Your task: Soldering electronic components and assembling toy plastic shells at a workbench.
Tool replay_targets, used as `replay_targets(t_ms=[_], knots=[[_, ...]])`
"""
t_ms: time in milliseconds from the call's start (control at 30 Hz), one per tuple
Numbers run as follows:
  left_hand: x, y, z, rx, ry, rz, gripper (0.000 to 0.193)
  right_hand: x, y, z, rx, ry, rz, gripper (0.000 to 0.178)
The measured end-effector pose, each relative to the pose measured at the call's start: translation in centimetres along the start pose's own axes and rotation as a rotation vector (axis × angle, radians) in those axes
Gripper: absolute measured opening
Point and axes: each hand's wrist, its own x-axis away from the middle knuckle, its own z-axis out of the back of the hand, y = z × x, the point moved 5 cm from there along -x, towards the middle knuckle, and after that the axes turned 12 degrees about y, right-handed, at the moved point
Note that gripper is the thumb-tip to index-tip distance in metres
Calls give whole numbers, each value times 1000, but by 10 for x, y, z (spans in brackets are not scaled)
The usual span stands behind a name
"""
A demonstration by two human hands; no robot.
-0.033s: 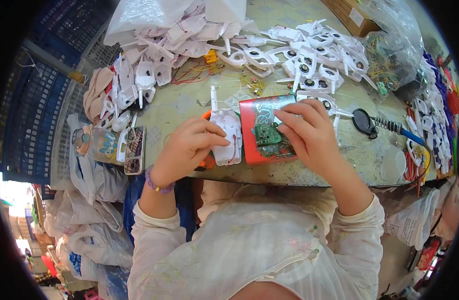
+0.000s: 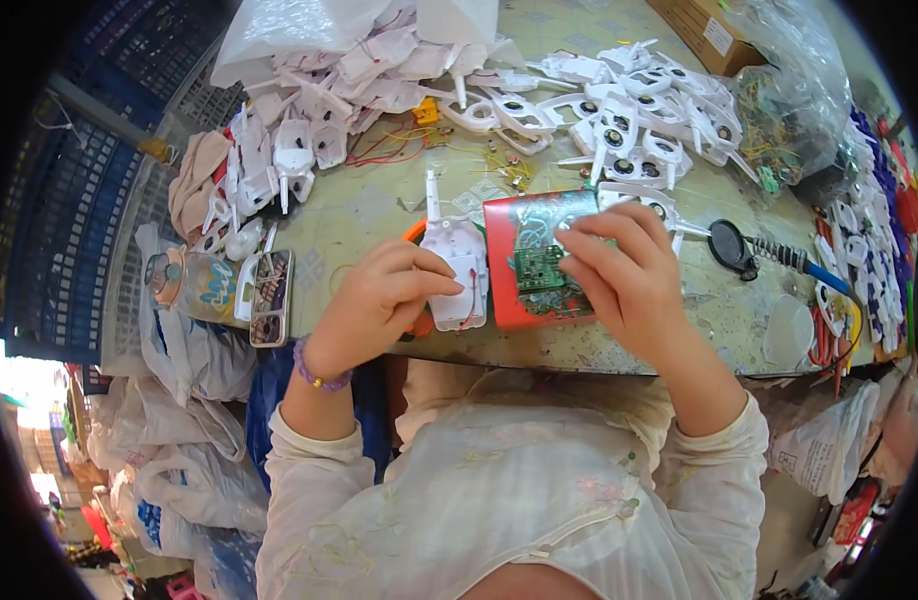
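Note:
A white plastic casing half with a long narrow neck lies open side up, a white block and a thin red wire inside it. My left hand grips its left side, with bent fingers reaching over the casing; the thumb is partly hidden. Just to the right, a red box has a worn, marked top. On it rests a green circuit board with small parts and wiring. My right hand closes at the board's right edge, fingertips curled onto it. An orange round thing shows partly behind the left hand and casing.
White casings and wired casing halves are heaped at the back. A soldering iron and round black-rimmed piece lie right. A phone and clear jar stand left; a clear cup sits near the front edge.
The whole view has shifted very slightly. Both hands and the things they touch stay in nearly the same places.

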Motion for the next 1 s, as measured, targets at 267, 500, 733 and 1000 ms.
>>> replay_targets(t_ms=[267, 500, 733, 1000], knots=[[14, -4, -10, 96, 156, 99, 36, 9, -68, -36, -101, -216, 231, 25], [9, 2, -25, 217, 120, 132, 38, 9, -55, -44, -194, -155, -2, 20], [1, -7, -31, 213, 237, 138, 17, 9, -35, -33, -109, -35, -249, 13], [3, -9, -43, 519, 258, 467, 12, 11, -33, -27, -8, 13, -222, 14]])
